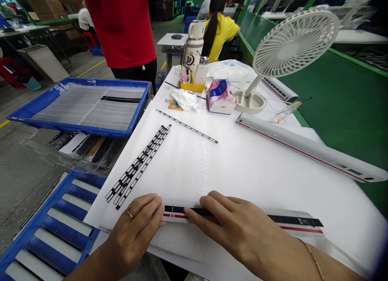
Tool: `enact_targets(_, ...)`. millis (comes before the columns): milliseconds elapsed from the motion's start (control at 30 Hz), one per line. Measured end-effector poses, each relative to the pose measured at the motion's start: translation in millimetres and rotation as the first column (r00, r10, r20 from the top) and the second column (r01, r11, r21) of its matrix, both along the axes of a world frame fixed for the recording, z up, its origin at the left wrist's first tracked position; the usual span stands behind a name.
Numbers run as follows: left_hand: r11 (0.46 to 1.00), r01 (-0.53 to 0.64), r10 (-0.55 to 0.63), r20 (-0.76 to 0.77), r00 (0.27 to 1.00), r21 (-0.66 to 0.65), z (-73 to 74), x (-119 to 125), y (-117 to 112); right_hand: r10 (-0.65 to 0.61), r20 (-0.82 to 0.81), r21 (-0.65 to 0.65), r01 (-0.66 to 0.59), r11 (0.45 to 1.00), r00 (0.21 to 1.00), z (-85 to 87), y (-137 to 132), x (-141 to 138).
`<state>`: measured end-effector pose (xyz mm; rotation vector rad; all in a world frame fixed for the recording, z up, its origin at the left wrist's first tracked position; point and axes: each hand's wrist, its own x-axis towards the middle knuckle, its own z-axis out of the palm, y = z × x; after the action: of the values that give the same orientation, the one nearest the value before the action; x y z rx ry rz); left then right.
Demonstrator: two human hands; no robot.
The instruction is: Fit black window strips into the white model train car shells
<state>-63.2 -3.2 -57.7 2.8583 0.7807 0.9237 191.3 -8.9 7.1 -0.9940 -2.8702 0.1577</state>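
Observation:
A white model train car shell (306, 231) with a red stripe lies near the table's front edge, mostly covered by my hands. Along its side runs a black window strip (287, 220). My left hand (136, 222), a ring on one finger, grips the shell's left end with closed fingers. Further right, my right hand (236, 224) holds the shell's middle, with fingertips pressed on the black strip. Several black window-frame strips (139, 164) lie overlapping on white foam to the left. A single similar strip (186, 125) lies beyond them.
Another train shell (303, 145) lies at right. A white fan (295, 45), tissue pack (221, 97), tape roll (175, 105) and bottle (194, 47) stand behind. Blue trays (133, 125) line the left side. A person in red (124, 26) stands nearby; another in yellow (222, 34) sits behind.

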Motion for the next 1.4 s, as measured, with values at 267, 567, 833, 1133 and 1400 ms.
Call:
enact_targets(267, 0.991, 0.009, 0.005, -0.105, 0.994, 0.135, 4.8, -0.7, 2.8, -0.032, -0.020, 0.002, 0.032, 0.999, 0.999, -0.2, 1.0, -1.6)
enact_targets(567, 0.977, -0.170, 0.172, -0.005, 0.985, 0.132, 18.0, 24.9, -5.6, -0.048, -0.004, -0.032, 0.048, 0.998, 0.999, -3.1, 0.3, 0.4)
enact_targets(833, 0.967, -0.196, 0.207, -0.049, 0.977, 0.165, -0.5, 27.0, -18.2, -0.055, -0.029, -0.078, 0.053, 0.996, 0.998, -1.4, -4.2, 8.2)
enact_targets(1133, 0.898, -0.294, 0.349, -0.123, 0.929, 0.327, 6.0, 43.6, -28.0, -0.077, -0.001, 0.024, 0.077, 0.997, 0.997, -2.5, -7.6, 8.6)
enact_targets(1400, 0.875, -0.375, 0.428, -0.129, 0.894, 0.305, 3.6, 49.2, -32.1, -0.131, -0.017, -0.018, 0.131, 0.991, 0.991, -0.8, -12.5, 29.1)
